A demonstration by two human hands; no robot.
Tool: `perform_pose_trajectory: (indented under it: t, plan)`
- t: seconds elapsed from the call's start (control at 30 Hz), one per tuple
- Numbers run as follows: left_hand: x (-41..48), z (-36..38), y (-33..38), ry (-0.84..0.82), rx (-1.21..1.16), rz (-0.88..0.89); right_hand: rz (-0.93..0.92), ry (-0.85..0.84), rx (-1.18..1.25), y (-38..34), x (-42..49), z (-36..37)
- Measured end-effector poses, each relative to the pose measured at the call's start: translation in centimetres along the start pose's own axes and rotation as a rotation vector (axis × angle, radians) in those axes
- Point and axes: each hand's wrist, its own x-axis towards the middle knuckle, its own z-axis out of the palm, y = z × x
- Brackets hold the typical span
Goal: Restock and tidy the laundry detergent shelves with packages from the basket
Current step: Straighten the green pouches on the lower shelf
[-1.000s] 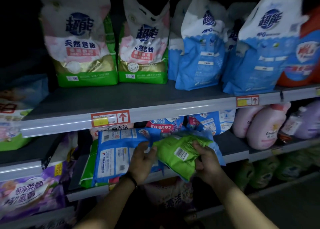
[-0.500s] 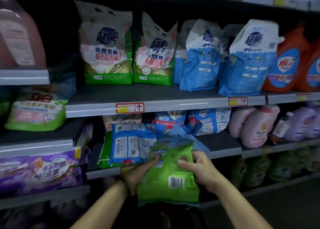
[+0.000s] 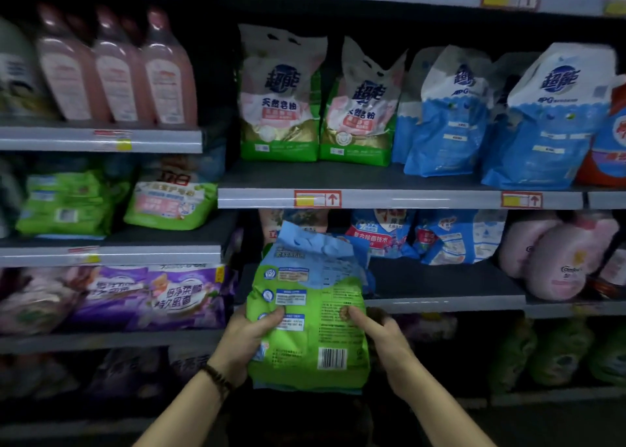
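Note:
A green and blue detergent bag [image 3: 315,324] stands upright in front of me, its printed back and barcode facing me. My left hand [image 3: 249,340] grips its left edge, thumb on the front. My right hand [image 3: 382,341] grips its right edge, thumb pressed on the bag. The bag hangs in front of the lower middle shelf [image 3: 440,299]. No basket is in view.
Green-and-white bags [image 3: 281,101] and blue bags [image 3: 447,121] stand on the shelf above. Blue packs [image 3: 454,240] and pink bottles [image 3: 555,260] sit behind on the lower shelf. To the left are pink bottles [image 3: 115,74], green packs [image 3: 67,202] and purple bags [image 3: 169,297].
The green bag turned from lying crumpled sideways to upright in both hands and came off the shelf towards me. My view has shifted left and up.

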Motion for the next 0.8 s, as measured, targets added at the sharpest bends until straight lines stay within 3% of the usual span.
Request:
perform_pose_trajectory:
  t: [0.17,0.37,0.63,0.8]
  plan:
    - [-2.7,-5.1,2.5,0.006,-0.013,-0.047,0.325,-0.220,0.255,0.0,0.2,6.5]
    - [-5.2,-11.3,4.9,0.139,-0.129,-0.112,0.390,-0.339,0.202,1.2,1.4,13.7]
    - [-5.5,-17.7,6.1,0.437,-0.166,0.068,0.078,-0.426,0.051,0.4,3.3,21.1]
    - [-4.0,-20.3,7.8,0.438,-0.128,0.084,-0.021,-0.403,0.050,1.6,4.1,24.6]
